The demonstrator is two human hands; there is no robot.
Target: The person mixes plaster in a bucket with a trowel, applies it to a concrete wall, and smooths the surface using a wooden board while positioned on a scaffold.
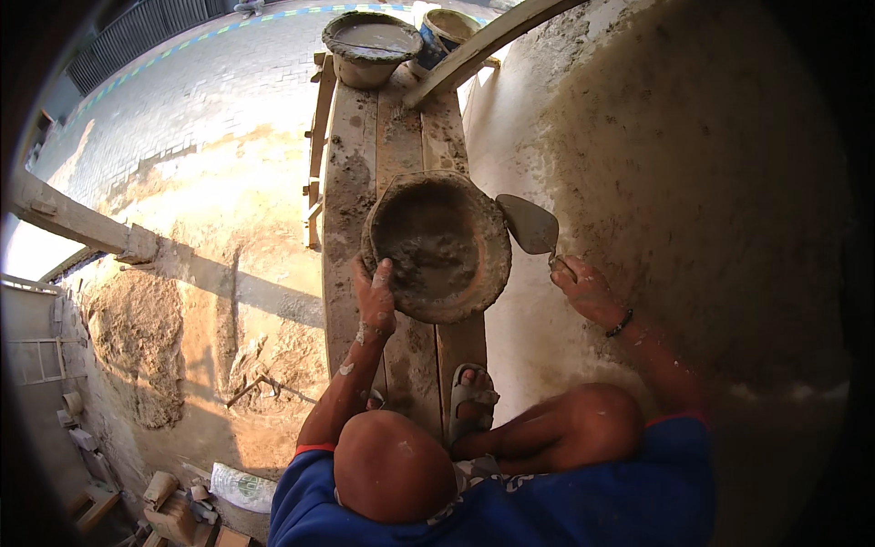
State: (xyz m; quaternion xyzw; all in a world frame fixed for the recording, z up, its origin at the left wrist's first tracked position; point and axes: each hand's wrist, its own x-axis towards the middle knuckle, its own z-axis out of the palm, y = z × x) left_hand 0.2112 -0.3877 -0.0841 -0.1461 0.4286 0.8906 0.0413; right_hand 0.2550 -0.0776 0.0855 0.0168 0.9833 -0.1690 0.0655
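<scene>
My left hand [375, 296] grips the near left rim of a round, mortar-crusted basin [497, 273], its thumb over the edge. Wet grey mortar [433, 251] lies in the bottom of it. In my right hand [588, 290] is the handle of a trowel [530, 224], fingers closed around it. The trowel's blade points toward the basin's right rim, close to it or touching; I cannot tell which. The basin is over a plank platform [351, 201], and I am squatting at the platform's near end.
A bucket of greyish liquid [372, 41] and a blue bucket [447, 32] stand at the platform's far end. A slanting wooden beam [492, 46] crosses there. To the right rises a partly wet plastered wall [693, 182]. Far below on the left are a sand heap [137, 337] and a white sack [241, 488].
</scene>
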